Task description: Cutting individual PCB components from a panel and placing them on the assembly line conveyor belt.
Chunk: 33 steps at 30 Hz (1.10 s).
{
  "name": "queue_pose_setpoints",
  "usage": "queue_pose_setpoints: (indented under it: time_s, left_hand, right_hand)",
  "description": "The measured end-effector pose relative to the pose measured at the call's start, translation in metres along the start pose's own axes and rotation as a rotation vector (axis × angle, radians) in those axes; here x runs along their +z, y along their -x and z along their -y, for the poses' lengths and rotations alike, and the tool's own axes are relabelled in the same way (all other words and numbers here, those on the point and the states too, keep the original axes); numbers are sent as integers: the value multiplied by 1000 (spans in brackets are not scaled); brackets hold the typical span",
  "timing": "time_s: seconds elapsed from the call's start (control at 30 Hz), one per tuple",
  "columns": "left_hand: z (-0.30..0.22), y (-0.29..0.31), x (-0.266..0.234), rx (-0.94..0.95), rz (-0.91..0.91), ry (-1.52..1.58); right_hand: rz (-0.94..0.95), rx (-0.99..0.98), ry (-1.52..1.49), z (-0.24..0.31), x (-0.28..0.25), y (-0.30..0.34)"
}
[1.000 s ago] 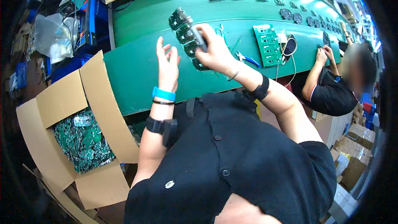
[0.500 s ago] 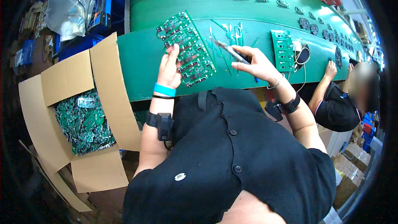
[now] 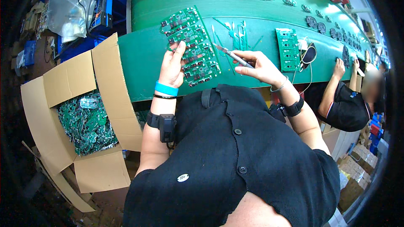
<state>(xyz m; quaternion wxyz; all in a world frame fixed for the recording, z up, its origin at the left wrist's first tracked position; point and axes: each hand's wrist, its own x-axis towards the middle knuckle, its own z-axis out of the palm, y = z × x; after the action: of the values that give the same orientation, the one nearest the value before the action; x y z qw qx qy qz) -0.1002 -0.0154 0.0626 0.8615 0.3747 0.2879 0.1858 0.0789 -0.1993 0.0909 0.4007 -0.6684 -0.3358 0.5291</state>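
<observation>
My left hand (image 3: 171, 66) grips a green circuit board panel (image 3: 197, 54) by its near left side, thumb on top. Rows of small components cover the panel, and it is held tilted above the bench. In my right hand (image 3: 263, 69) is a craft knife (image 3: 235, 55) with a grey handle, its blade pointing up and left to the panel's right edge. Whether the blade tip touches that edge I cannot tell. Thin green board strips (image 3: 240, 35) lie on the bench just beyond the knife.
An open cardboard box (image 3: 69, 84) full of green boards (image 3: 86, 122) stands at the left. Another board panel (image 3: 287, 49) lies on the green bench (image 3: 145, 54) beside a coiled cable (image 3: 309, 54). Small boards (image 3: 289, 1) line the far side. A co-worker (image 3: 347, 105) sits at the right.
The knife has moved slightly and its blade now lies near the panel's right edge. The panel has tilted a little in my left hand. The co-worker's hands have shifted.
</observation>
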Motion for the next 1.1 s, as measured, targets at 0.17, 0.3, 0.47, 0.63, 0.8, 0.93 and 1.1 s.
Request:
queue_pose_setpoints:
  time_s: [0.17,0.3,0.47,0.63,0.8,0.93,1.1]
  left_hand:
    - [4,-2,-1,-18,-27,59]
    - [23,-7,-16,-112,76,274]
    - [38,-15,-13,-222,238,491]
    - [31,-12,-2,-139,72,402]
    - [7,-15,-33,-94,-24,227]
    - [-5,-25,-19,-29,-47,257]
    - [-6,-31,-10,-42,-142,263]
  right_hand:
    - [29,-27,-98,-2,-1,-1]
    - [217,5,-244,8,-6,1]
    - [284,-31,-377,-3,-8,-1]
    - [285,-65,-346,7,-15,2]
    - [225,-37,-115,-5,-30,0]
    - [258,4,44,-3,-29,-1]
    - [96,-31,1,5,-28,-1]
